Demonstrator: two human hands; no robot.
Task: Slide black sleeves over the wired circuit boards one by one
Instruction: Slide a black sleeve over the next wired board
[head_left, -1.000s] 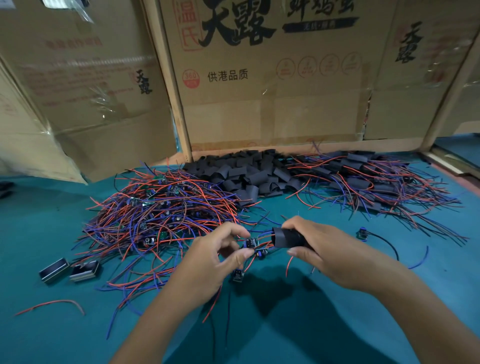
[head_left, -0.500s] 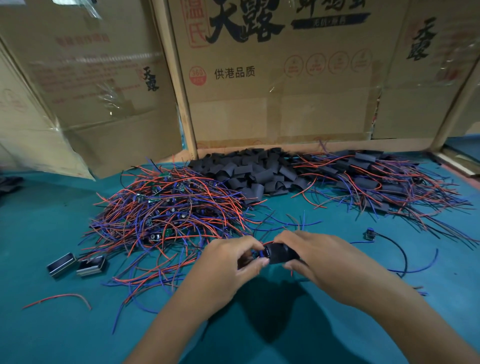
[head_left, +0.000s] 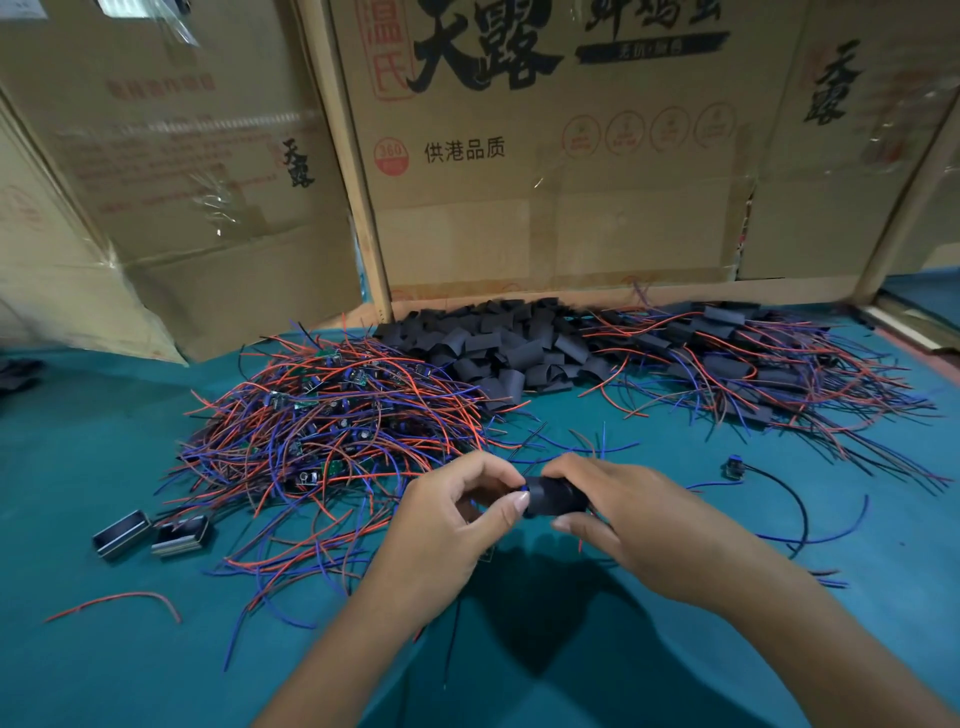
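sleeve in hands: short black tube sleeve (head_left: 555, 496), held above the green worktop (head_left: 78, 467) near its front middle, between both hands
right hand: right hand (head_left: 628, 512) grips the sleeve, thumb on top, fingers curled under it
left hand: left hand (head_left: 447, 525) has thumb and fingers pinched together at the sleeve's left mouth; what it pinches is hidden, cannot tell if a board is inside
wires: thin wires hang down below the left hand toward the front edge
unsleeved pile: heap of small circuit boards with red and blue wires (head_left: 322, 431), left of centre, just behind the left hand
sleeve pile: heap of loose black sleeves (head_left: 498, 348) at the back edge, middle
sleeved pile: heap of sleeved boards with wires (head_left: 753, 364), back right, touching the sleeve heap
stray part: small blue part on a black wire (head_left: 735, 467), right of the right hand
metal pieces: two small metal housings (head_left: 150, 532) side by side, near the left edge
loose wire: single red wire (head_left: 119, 603), front left
backdrop: cardboard boxes (head_left: 545, 156) standing along the back edge
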